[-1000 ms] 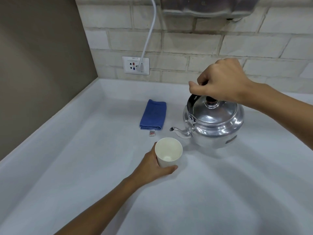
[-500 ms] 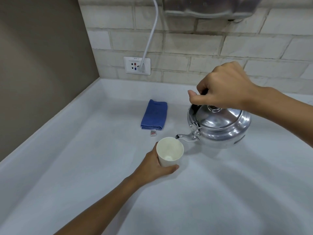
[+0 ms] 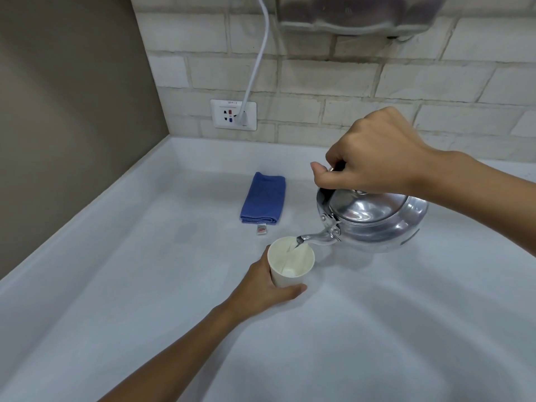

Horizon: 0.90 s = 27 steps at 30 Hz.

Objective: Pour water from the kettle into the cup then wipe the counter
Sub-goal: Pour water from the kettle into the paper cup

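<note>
A shiny metal kettle (image 3: pixel 377 219) hangs above the white counter (image 3: pixel 145 285), tilted to the left, its spout over the rim of a white cup (image 3: pixel 290 264). A thin stream of water runs from the spout into the cup. My right hand (image 3: pixel 374 155) is shut on the kettle's top handle. My left hand (image 3: pixel 266 288) wraps the cup from the near left side and holds it standing on the counter. A folded blue cloth (image 3: pixel 264 198) lies flat behind the cup, apart from both hands.
A brick wall with a white socket (image 3: pixel 233 114) and a plugged-in white cable (image 3: pixel 256 59) closes the back. A brown wall (image 3: pixel 72 111) bounds the left. A metal appliance (image 3: pixel 362 13) hangs above the kettle. The counter has a raised rim at left and back.
My right hand has lifted the kettle off the counter, moved it left and tipped it; water now flows into the cup. My left hand and the cup have stayed put.
</note>
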Tool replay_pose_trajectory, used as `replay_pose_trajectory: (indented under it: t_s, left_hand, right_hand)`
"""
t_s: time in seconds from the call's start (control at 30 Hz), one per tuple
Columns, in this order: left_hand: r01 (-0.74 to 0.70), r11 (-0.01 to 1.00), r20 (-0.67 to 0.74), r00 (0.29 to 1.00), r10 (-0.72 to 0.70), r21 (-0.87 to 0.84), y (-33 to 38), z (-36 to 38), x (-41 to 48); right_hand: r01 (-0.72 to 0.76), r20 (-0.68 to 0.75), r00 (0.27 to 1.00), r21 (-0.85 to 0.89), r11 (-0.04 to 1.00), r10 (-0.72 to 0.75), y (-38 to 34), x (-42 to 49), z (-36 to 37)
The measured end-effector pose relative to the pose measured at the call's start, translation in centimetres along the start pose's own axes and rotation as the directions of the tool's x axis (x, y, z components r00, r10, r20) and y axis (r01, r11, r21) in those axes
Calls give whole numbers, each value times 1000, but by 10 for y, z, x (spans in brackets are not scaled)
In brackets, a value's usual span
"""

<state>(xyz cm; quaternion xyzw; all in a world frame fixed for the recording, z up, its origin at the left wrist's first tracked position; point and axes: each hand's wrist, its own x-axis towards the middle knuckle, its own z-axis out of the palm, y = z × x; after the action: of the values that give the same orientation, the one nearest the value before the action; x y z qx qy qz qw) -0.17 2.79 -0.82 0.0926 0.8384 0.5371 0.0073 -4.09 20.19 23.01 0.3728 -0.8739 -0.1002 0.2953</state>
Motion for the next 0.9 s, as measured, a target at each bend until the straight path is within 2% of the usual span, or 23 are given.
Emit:
replay_pose_trajectory:
  t_s: [0.9]
  left_hand:
    - [-9,1000,12,1000,9,-25,1,-1,0]
  right_hand:
    - [29,68,997,-58,998,-25,0,-1,-8]
